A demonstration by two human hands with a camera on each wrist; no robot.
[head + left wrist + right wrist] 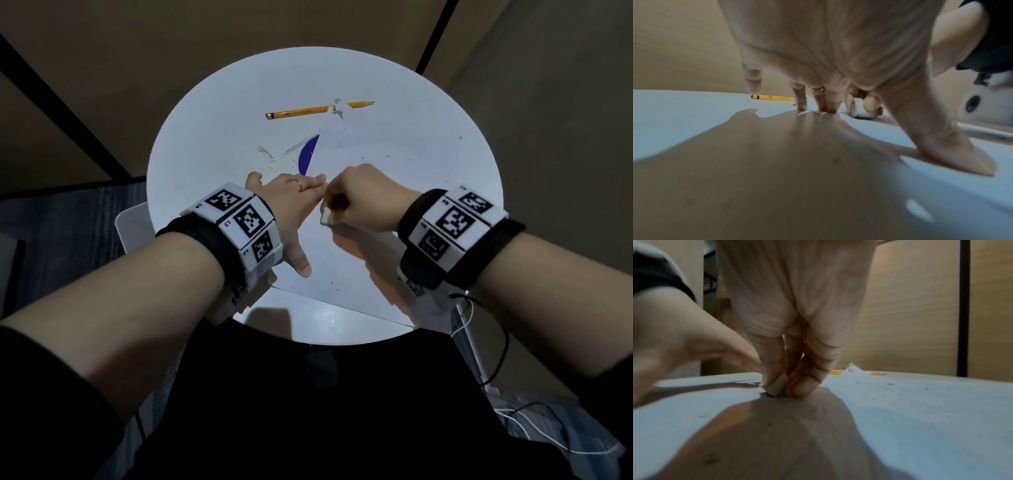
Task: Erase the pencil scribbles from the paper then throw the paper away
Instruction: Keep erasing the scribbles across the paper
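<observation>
A white sheet of paper (pixel 387 192) lies on the round white table (pixel 205 144), with faint pencil scribbles (pixel 267 154) at its left part. My left hand (pixel 291 205) presses flat on the paper, fingers spread and straight (pixel 826 104). My right hand (pixel 363 198) pinches a small white eraser (pixel 325 216) and holds it down on the paper just right of the left fingers. The eraser (pixel 777 386) shows between thumb and fingers in the right wrist view, and the eraser (pixel 859 108) also appears in the left wrist view. Dark eraser crumbs dot the sheet.
A yellow pencil (pixel 301 111) lies across the far side of the table, partly under the paper's lifted, crumpled corner (pixel 337 106). A blue patch (pixel 306 156) shows beside the paper's edge. A white chair part (pixel 132 222) sits left of the table. Cables (pixel 493 359) hang at right.
</observation>
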